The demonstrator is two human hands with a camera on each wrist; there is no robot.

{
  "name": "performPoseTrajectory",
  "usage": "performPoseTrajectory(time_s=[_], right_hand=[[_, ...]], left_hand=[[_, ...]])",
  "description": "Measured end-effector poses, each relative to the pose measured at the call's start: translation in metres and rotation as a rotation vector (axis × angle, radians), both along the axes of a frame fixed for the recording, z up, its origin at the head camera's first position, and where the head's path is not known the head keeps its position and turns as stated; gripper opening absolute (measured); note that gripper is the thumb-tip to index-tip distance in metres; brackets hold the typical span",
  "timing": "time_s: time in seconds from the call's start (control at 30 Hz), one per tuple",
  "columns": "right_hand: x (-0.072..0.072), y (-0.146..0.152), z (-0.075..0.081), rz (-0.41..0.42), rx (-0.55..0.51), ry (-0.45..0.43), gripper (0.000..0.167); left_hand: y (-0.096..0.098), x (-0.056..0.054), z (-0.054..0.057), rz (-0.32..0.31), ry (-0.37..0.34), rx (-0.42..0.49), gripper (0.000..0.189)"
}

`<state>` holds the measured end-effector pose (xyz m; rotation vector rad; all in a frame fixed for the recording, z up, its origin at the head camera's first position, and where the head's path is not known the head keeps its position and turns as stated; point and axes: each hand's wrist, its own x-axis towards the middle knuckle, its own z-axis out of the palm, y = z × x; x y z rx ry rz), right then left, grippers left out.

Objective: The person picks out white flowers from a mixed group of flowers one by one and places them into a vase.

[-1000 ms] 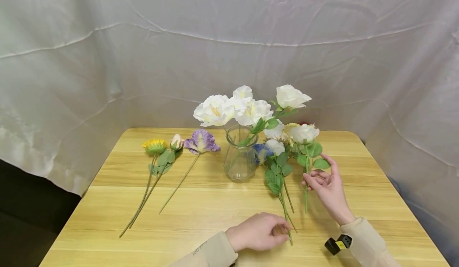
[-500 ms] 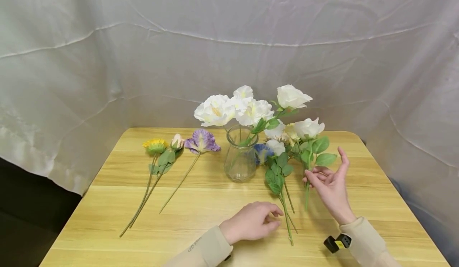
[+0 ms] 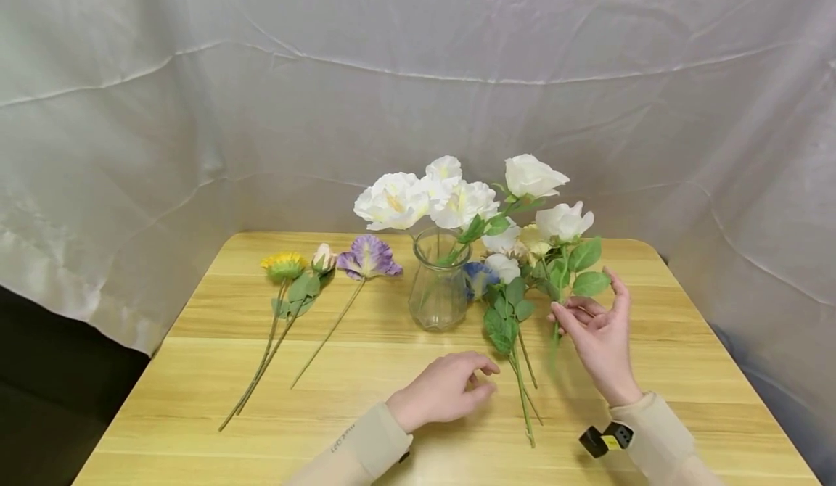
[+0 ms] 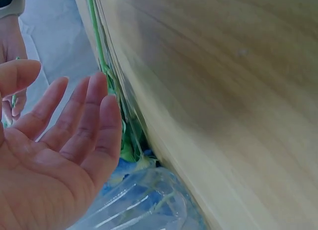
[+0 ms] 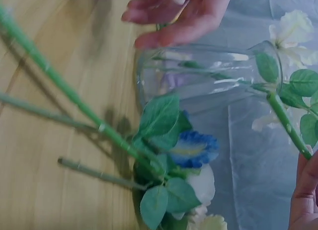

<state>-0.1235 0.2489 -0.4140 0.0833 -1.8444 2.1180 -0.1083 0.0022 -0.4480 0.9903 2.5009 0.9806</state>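
Note:
My right hand (image 3: 597, 334) pinches the green stem of a white rose (image 3: 564, 221) between thumb and fingers, holding it nearly upright with the bloom on top. The right wrist view has part of that hand (image 5: 305, 190) at its right edge on the stem (image 5: 288, 123). My left hand (image 3: 447, 388) hovers over the table's front middle, its fingers relaxed and holding nothing; its bare palm (image 4: 54, 160) fills the lower left of the left wrist view. Behind it stands a clear glass vase (image 3: 436, 301) with white flowers (image 3: 392, 202) and another white rose (image 3: 532, 175) in it.
Right of the vase lies a cluster of stems and leaves (image 3: 501, 323) with a blue flower (image 3: 480, 279) and pale blooms. To the left lie a purple flower (image 3: 368, 257), a yellow flower (image 3: 283, 265) and a pink bud (image 3: 323, 257). A grey curtain (image 3: 418, 109) hangs behind the table.
My right hand has lifted the white rose a little and tilted it slightly. My left hand has drawn back to the left and farther in, away from the stem ends it was over.

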Motion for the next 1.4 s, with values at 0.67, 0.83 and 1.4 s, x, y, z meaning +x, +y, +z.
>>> performPoseTrajectory(time_s=[0.67,0.83,1.4], right_hand=[[0.001,-0.031,0.017,-0.084,-0.12,0.084,0.018],[0.001,-0.036,0.018,-0.101,-0.161,0.145,0.016],[-0.013,-0.056,0.034,-0.102,-0.237,0.524,0.019]], left_hand=[[-0.021,-0.023,-0.001,0.426,0.101,0.375,0.022],[-0.026,-0.026,-0.003,0.517,0.092,0.434,0.027],[-0.022,-0.026,-0.002,0.693,0.187,0.503,0.069]])
